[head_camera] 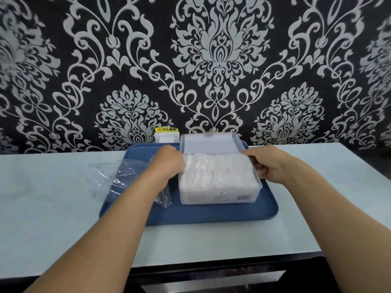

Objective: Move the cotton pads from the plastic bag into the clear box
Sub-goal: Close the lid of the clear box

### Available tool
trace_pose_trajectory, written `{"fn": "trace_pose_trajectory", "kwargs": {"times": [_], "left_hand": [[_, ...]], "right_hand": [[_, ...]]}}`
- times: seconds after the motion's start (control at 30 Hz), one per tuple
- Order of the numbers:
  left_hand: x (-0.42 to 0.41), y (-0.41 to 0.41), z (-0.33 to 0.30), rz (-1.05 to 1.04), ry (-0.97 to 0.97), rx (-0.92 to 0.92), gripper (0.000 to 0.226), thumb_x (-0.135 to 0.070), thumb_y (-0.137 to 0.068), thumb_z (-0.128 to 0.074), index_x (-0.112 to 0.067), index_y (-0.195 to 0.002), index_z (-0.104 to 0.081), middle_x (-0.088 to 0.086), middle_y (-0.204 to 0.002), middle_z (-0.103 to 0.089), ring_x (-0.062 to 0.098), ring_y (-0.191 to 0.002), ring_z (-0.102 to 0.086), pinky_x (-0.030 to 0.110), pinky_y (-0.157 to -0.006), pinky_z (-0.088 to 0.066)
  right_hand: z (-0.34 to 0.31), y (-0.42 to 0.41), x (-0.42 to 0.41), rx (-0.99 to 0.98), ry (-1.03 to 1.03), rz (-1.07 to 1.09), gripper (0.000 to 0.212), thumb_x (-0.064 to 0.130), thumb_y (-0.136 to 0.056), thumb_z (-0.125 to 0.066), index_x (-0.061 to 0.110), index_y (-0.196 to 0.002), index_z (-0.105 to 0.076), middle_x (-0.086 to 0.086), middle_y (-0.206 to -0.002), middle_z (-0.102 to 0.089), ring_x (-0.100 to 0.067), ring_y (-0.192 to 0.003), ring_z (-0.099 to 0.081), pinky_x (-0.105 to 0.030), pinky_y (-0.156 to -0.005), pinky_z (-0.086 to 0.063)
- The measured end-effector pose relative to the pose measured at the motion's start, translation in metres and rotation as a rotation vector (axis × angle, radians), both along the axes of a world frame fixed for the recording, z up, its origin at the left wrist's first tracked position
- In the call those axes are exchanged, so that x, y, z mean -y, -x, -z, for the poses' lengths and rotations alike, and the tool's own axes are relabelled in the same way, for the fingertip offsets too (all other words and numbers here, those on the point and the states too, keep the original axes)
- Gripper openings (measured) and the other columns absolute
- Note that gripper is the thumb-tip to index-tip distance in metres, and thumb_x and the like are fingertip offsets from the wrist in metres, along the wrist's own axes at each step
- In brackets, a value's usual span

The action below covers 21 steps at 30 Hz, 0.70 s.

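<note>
A clear box point(220, 196) stands on a blue tray point(190, 214), its lid point(209, 142) tipped up at the back. White cotton pads point(218, 172) fill it in a dense stack up to the rim. My left hand point(168, 160) grips the left end of the stack, fingers curled down into the box. At the right end, my right hand point(269, 163) holds the pads, its fingers curled round them at the box wall. The plastic bag point(118, 178) lies crumpled and limp to the left, half on the tray, under my left forearm.
The tray sits on a pale table point(53, 208) against a black and silver patterned wall. A white socket with a yellow warning label point(166, 135) is on the wall behind the tray. The table's front edge runs close below my forearms.
</note>
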<state>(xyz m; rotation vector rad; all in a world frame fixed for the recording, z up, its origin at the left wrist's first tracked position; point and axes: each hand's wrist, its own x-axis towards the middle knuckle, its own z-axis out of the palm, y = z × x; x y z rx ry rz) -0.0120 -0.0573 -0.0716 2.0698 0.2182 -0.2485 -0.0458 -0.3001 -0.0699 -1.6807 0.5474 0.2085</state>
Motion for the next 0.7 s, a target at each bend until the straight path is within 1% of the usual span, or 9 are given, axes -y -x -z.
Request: {"fn": "trace_pose_trajectory", "kwargs": {"times": [0.13, 0.23, 0.3, 0.37, 0.43, 0.47, 0.53, 0.6, 0.7], "left_hand": [[-0.005, 0.007, -0.011, -0.152, 0.549, -0.053, 0.025, -0.013, -0.099, -0.049, -0.008, -0.104, -0.073, 0.016, -0.107, -0.077, 0.021, -0.078, -0.057, 0.032, -0.072, -0.05], [-0.012, 0.01, -0.021, -0.139, 0.635, -0.08, 0.064, -0.055, -0.104, -0.03, -0.013, -0.091, -0.077, 0.009, -0.101, -0.077, 0.024, -0.087, -0.059, 0.036, -0.079, -0.047], [-0.014, 0.017, -0.029, -0.021, 0.526, -0.053, 0.074, -0.065, -0.101, -0.028, -0.012, -0.085, -0.077, 0.005, -0.104, -0.075, 0.023, -0.094, -0.064, 0.037, -0.082, -0.051], [-0.011, 0.027, -0.028, 0.136, 0.24, 0.103, 0.053, -0.059, -0.101, -0.039, -0.018, -0.103, -0.073, -0.002, -0.118, -0.07, 0.021, -0.112, -0.064, 0.043, -0.101, -0.048], [-0.009, 0.04, -0.021, 0.36, -0.14, 0.264, 0.044, -0.048, -0.104, -0.044, -0.028, -0.142, -0.053, -0.006, -0.152, -0.048, 0.02, -0.141, -0.045, 0.034, -0.119, -0.024], [-0.007, 0.046, -0.016, 0.466, -0.268, 0.292, 0.053, -0.047, -0.105, -0.04, -0.03, -0.155, -0.036, -0.006, -0.166, -0.026, 0.018, -0.152, -0.027, 0.029, -0.121, -0.01], [-0.004, 0.055, -0.005, 0.576, -0.398, 0.258, 0.062, -0.05, -0.107, -0.028, -0.032, -0.163, -0.01, -0.01, -0.17, 0.011, 0.015, -0.157, 0.001, 0.035, -0.125, -0.001], [-0.001, 0.06, 0.001, 0.583, -0.448, 0.249, 0.062, -0.049, -0.107, -0.023, -0.031, -0.163, -0.002, -0.01, -0.169, 0.019, 0.017, -0.157, 0.008, 0.04, -0.127, -0.003], [0.003, 0.056, 0.003, 0.559, -0.496, 0.272, 0.06, -0.047, -0.108, -0.02, -0.03, -0.163, -0.003, -0.007, -0.17, 0.017, 0.022, -0.158, 0.001, 0.042, -0.126, -0.008]], "right_hand": [[-0.007, 0.005, 0.0, 0.111, -0.204, -0.02, 0.029, -0.001, -0.095, -0.051, 0.017, -0.106, -0.071, -0.002, -0.077, -0.06, -0.008, -0.054, -0.038, -0.017, -0.041, -0.03], [-0.016, 0.013, 0.008, 0.159, -0.296, 0.038, 0.029, 0.015, -0.089, -0.045, 0.009, -0.094, -0.073, -0.009, -0.099, -0.064, -0.02, -0.077, -0.054, -0.03, -0.065, -0.048], [-0.022, 0.02, 0.007, 0.189, -0.12, 0.005, 0.048, 0.035, -0.097, -0.039, 0.007, -0.081, -0.074, -0.006, -0.106, -0.071, -0.023, -0.09, -0.059, -0.035, -0.075, -0.049], [-0.024, 0.028, -0.007, 0.271, 0.193, -0.112, 0.052, 0.05, -0.099, -0.045, 0.01, -0.084, -0.074, 0.005, -0.108, -0.071, -0.02, -0.099, -0.062, -0.034, -0.079, -0.049], [-0.022, 0.037, -0.027, 0.399, 0.57, -0.315, 0.037, 0.053, -0.097, -0.054, 0.024, -0.112, -0.072, 0.013, -0.121, -0.066, -0.016, -0.114, -0.06, -0.035, -0.095, -0.048], [-0.017, 0.039, -0.033, 0.411, 0.761, -0.449, 0.048, 0.057, -0.097, -0.051, 0.028, -0.133, -0.06, 0.013, -0.134, -0.057, -0.015, -0.129, -0.052, -0.035, -0.108, -0.04], [-0.009, 0.042, -0.048, 0.326, 1.021, -0.643, 0.071, 0.069, -0.096, -0.031, 0.033, -0.156, -0.027, 0.007, -0.162, -0.029, -0.023, -0.153, -0.02, -0.046, -0.122, -0.023], [-0.004, 0.045, -0.059, 0.224, 1.096, -0.657, 0.067, 0.069, -0.098, -0.018, 0.041, -0.159, -0.009, 0.009, -0.169, -0.005, -0.024, -0.157, 0.001, -0.058, -0.121, -0.017], [0.003, 0.044, -0.065, 0.32, 1.214, -0.566, 0.063, 0.064, -0.099, -0.01, 0.043, -0.158, -0.01, 0.008, -0.169, -0.01, -0.024, -0.156, -0.004, -0.06, -0.119, -0.021]]}}
